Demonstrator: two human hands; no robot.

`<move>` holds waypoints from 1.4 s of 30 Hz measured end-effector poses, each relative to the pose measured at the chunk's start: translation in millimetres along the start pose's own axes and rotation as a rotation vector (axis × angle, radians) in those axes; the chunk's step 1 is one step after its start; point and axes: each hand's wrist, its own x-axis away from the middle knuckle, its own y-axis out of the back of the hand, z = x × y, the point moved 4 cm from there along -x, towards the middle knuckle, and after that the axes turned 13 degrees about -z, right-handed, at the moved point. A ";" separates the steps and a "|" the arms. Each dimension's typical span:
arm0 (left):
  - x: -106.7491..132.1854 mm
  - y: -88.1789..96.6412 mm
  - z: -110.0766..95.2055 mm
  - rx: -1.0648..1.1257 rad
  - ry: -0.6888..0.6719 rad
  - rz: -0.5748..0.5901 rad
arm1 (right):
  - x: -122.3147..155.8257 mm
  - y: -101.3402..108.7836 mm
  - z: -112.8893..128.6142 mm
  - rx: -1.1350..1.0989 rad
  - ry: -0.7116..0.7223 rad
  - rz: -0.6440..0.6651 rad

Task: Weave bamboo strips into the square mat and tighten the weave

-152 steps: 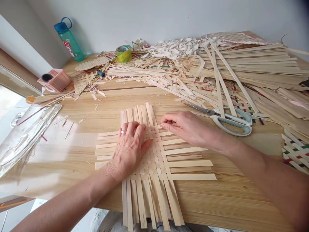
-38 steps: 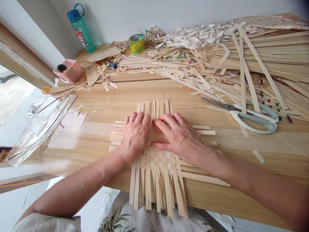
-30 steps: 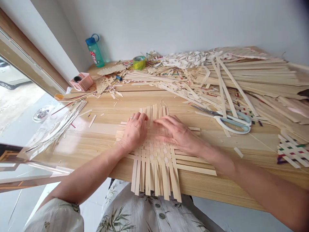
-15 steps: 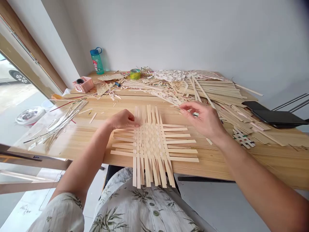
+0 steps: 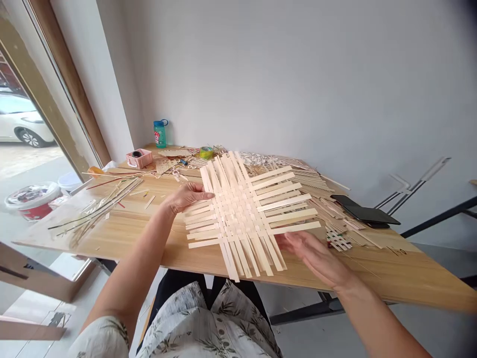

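A woven mat of pale wooden strips (image 5: 236, 211) is held tilted above the front of the table, its loose strip ends fanning out on all sides. At its upper left corner my left hand (image 5: 188, 197) is closed on it, thumb on top and the other fingers partly hidden beneath. My right hand (image 5: 311, 253) is by the lower right corner, fingers stretched out, the tips partly behind the strip ends. Whether those fingertips touch the mat is unclear. No other thing shows in my right hand.
Loose strips (image 5: 100, 209) lie on the wooden table (image 5: 372, 278) at left. Farther back are a pink basket (image 5: 139, 159), a teal bottle (image 5: 160, 135), a green tape roll (image 5: 206, 152) and a strip heap (image 5: 261, 159). A black flat object (image 5: 367, 211) and small woven piece (image 5: 338, 240) are right.
The mat has been lifted, tilted and turned, with my left hand still at its corner. My right hand has come down from the far right side to the near right corner. The view has shifted.
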 end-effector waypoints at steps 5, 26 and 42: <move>3.7 -6.9 1.3 -0.052 -0.033 0.056 | -3.6 -44.9 9.8 -0.116 -0.225 0.132; 4.9 0.3 7.5 -0.135 -0.014 0.234 | -17.5 -68.1 14.9 -0.273 -0.185 -0.015; -5.4 5.5 17.4 -0.237 -0.012 0.265 | -27.0 -69.6 6.9 -0.301 -0.221 0.124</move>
